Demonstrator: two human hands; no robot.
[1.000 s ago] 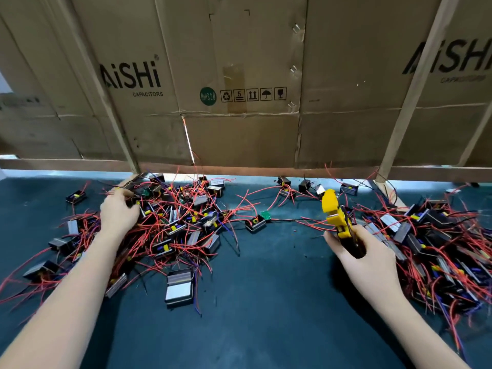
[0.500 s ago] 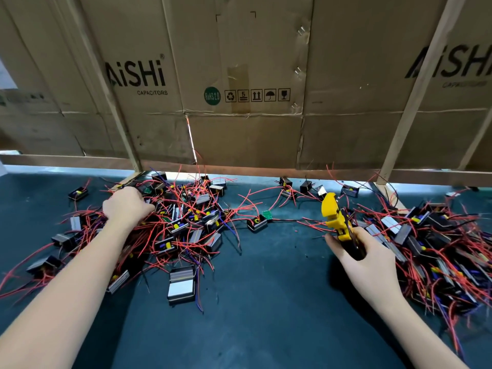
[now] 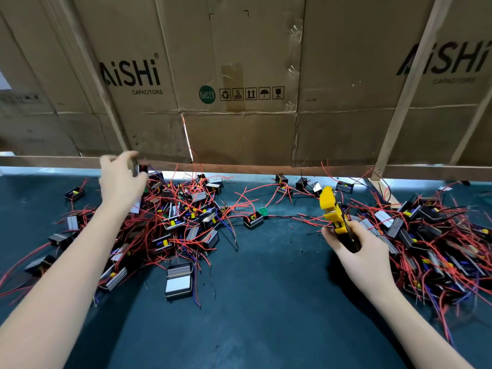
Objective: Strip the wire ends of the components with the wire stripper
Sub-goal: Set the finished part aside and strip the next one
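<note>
My left hand (image 3: 121, 182) is raised above the far edge of the left heap of components (image 3: 183, 222), small black boxes with red wires. Its fingers pinch one black component (image 3: 142, 169), blurred by motion. My right hand (image 3: 359, 251) grips the black handles of the yellow wire stripper (image 3: 331, 209), whose head points up and away from me. The stripper's jaws hold nothing. A second heap of components (image 3: 431, 241) lies just right of that hand.
A dark green mat (image 3: 266, 302) covers the table. Cardboard boxes (image 3: 239, 75) and wooden slats (image 3: 404, 89) wall off the back. Single components (image 3: 254, 219) lie between the heaps, and a silver-faced one (image 3: 179, 282) sits near the front of the left heap.
My left hand has lifted off the left heap and moved up and to the right, now holding one component. My right hand and the stripper have barely shifted.
</note>
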